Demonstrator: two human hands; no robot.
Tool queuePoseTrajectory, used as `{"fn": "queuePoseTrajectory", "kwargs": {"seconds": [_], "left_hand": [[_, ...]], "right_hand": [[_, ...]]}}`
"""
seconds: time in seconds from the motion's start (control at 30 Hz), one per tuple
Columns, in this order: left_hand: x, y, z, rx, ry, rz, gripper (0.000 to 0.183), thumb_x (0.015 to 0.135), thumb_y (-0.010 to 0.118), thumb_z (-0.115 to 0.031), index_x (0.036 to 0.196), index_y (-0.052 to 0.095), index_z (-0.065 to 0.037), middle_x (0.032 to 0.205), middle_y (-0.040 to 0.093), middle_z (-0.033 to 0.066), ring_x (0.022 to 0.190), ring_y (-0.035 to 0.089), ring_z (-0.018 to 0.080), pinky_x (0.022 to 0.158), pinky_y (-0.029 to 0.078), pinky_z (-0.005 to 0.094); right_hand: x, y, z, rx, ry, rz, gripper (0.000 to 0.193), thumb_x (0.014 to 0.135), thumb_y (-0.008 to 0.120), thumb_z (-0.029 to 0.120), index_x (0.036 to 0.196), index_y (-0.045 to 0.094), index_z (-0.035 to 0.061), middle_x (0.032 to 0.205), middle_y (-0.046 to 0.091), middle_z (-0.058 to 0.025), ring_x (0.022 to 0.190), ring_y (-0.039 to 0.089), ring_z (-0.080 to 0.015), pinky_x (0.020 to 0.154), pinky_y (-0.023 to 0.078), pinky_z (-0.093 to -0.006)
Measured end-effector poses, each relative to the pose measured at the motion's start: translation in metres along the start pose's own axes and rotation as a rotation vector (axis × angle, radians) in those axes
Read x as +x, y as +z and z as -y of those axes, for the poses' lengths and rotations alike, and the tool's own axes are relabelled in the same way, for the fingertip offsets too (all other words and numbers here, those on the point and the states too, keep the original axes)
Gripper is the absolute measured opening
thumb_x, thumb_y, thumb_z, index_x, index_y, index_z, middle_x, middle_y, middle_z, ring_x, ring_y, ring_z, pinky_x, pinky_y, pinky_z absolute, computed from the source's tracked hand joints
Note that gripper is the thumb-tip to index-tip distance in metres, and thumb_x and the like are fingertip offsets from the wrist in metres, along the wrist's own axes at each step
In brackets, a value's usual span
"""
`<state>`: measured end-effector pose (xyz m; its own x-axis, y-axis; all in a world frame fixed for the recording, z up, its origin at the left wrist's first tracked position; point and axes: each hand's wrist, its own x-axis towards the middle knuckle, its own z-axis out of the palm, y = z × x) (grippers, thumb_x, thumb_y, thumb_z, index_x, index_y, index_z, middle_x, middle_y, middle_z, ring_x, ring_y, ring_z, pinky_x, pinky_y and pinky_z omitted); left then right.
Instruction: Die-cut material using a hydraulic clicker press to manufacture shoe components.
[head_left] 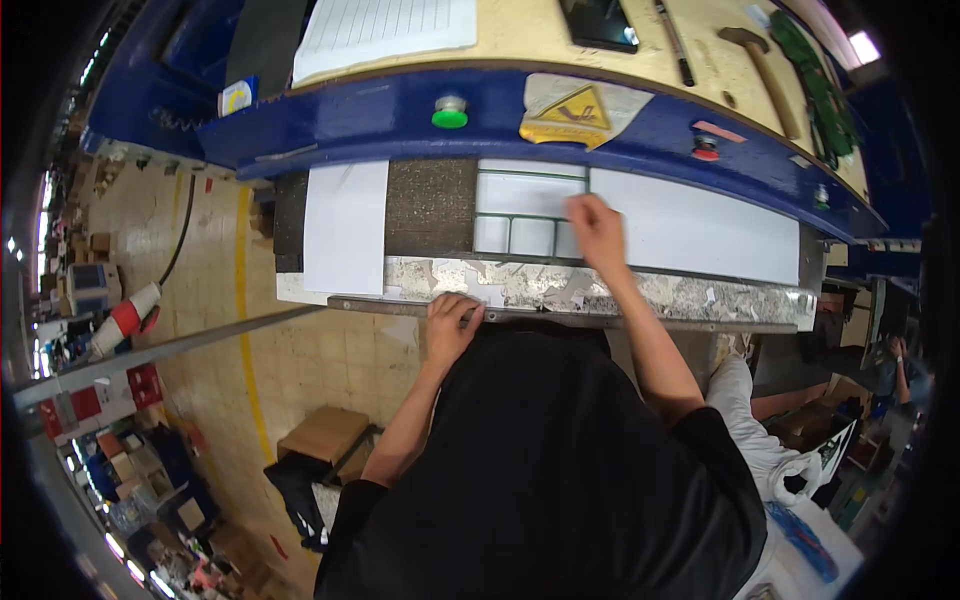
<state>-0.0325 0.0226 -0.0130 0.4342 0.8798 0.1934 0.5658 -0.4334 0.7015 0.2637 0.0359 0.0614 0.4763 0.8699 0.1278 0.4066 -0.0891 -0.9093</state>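
Note:
My right hand (598, 232) is over the machine bed, its fingers curled together at the right side of a green-lined grid frame (548, 215). Whatever is in those fingers, if anything, is hidden. White panels show between the green strips of the frame. Along the bed's front edge, my left hand (455, 325) rests on a long metal rail (400, 307), fingers loosely bent and thumb apart. A white sheet (345, 228) lies left of the frame, and a longer white sheet (700, 225) extends to its right.
Behind the bed runs a blue machine beam (360, 125) with a green button (450, 112) and a red button (706, 148). Its wooden top holds a phone (600, 25), a pen (674, 42), a hammer (765, 80) and papers (385, 35). A cardboard box (325, 435) stands on the floor at left.

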Motion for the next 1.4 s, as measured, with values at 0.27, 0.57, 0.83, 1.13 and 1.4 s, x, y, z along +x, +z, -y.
{"fn": "queuePoseTrajectory", "kwargs": {"seconds": [0.27,0.57,0.83,1.13,1.4], "left_hand": [[0.079,0.028,0.0,0.162,0.01,-0.054,0.026,0.082,0.067,-0.028,0.067,0.063,-0.007,0.074,0.061,0.0062,0.081,0.054,0.028,0.075,0.037,0.0411],[0.112,0.039,0.01,0.209,0.068,-0.063,0.024,0.082,0.066,-0.029,0.068,0.062,-0.009,0.078,0.06,0.0063,0.085,0.053,0.0286,0.078,0.037,0.0426],[0.115,0.032,0.009,0.223,0.123,0.012,0.025,0.086,0.061,-0.033,0.077,0.062,-0.009,0.083,0.06,0.0084,0.088,0.053,0.029,0.081,0.036,0.0423],[0.114,0.033,0.002,0.293,0.088,-0.026,0.029,0.087,0.057,-0.033,0.082,0.064,-0.005,0.091,0.062,0.0156,0.095,0.052,0.0349,0.087,0.037,0.0466],[0.104,0.03,0.002,0.287,0.038,-0.015,0.025,0.085,0.057,-0.029,0.083,0.065,-0.005,0.092,0.062,0.0159,0.095,0.051,0.0342,0.087,0.037,0.0458]], "right_hand": [[0.082,0.102,0.131,0.045,-0.426,0.218,0.026,0.093,0.058,0.028,0.083,0.064,0.0044,0.066,0.058,-0.0185,0.063,0.06,-0.0359,0.058,0.046,-0.0392],[-0.033,0.074,0.021,-0.073,-0.093,0.092,0.025,0.09,0.058,0.024,0.085,0.063,-0.0001,0.069,0.06,-0.0199,0.063,0.06,-0.0368,0.061,0.046,-0.0431],[-0.104,-0.004,-0.046,-0.666,-0.21,-0.084,0.047,0.078,0.066,0.022,0.122,0.054,0.0097,0.124,0.049,-0.0115,0.121,0.043,-0.0293,0.1,0.031,-0.0488],[-0.084,0.011,-0.048,-0.857,-0.024,0.025,0.055,0.07,0.07,0.022,0.12,0.051,0.0078,0.122,0.049,-0.0116,0.121,0.042,-0.0281,0.101,0.03,-0.05],[-0.088,0.009,-0.039,-0.884,-0.011,0.066,0.054,0.068,0.069,0.019,0.116,0.051,0.0058,0.121,0.049,-0.0151,0.117,0.044,-0.0302,0.096,0.032,-0.05]]}}
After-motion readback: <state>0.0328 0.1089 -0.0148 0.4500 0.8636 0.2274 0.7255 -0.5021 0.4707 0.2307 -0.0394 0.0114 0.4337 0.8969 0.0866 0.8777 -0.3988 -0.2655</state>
